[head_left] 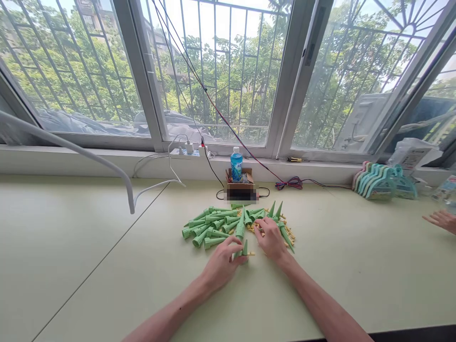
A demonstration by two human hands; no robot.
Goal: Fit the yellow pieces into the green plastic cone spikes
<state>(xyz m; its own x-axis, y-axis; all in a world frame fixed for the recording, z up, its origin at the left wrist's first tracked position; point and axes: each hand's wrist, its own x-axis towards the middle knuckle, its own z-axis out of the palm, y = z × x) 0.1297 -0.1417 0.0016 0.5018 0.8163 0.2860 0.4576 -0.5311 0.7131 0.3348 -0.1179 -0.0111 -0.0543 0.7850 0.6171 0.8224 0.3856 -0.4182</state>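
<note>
My left hand (225,260) is closed around a green plastic cone-shaped spike (245,249), its tip pointing up. A small yellow peg (251,253) sticks out to the right of that spike. Farther right, my right hand (270,238) reaches into the pile with curled fingers, over small yellow pegs (250,229); whether it grips one is hidden. Between the hands and just beyond them stands another green spike (241,225). A heap of green spikes (210,222) lies to the left, and more lie beside the right hand with yellow pegs among them.
Behind the pile, a blue bottle (236,165) stands in a small cardboard box (245,183). Coiled cables (289,183) lie near the window sill. Pastel hangers (381,180) are at the right, near another person's hand (441,220). A white metal tube (107,161) arches over the left side.
</note>
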